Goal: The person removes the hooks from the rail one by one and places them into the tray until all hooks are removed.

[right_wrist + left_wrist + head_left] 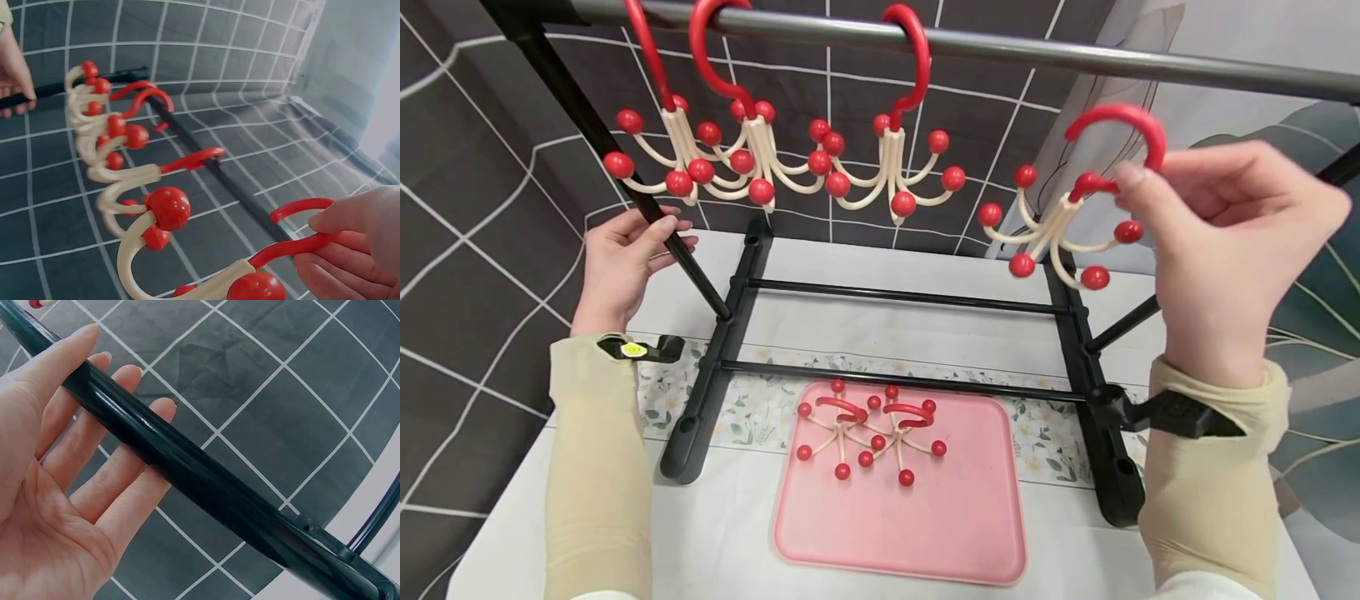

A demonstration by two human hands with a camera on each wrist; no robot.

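Observation:
My right hand (1240,217) pinches the red hook of a multi-arm hanger (1060,218) between thumb and fingers. This hanger has curved cream arms tipped with red balls, and its hook stands just below the metal rail (1045,57) at the right. In the right wrist view the thumb lies over the red hook (281,251). My left hand (621,262) holds the black side post (700,282) of the rack, thumb in front and fingers behind. Three similar hangers, the nearest of them a hanger (891,167) near mid-rail, hang in a row from the rail.
A pink tray (902,533) lies on the white table (722,533), bearing two more such hangers (841,429). Black lower bars (910,296) join the rack's feet (688,442). Dark grid-patterned cloth (467,275) stands behind and at the left.

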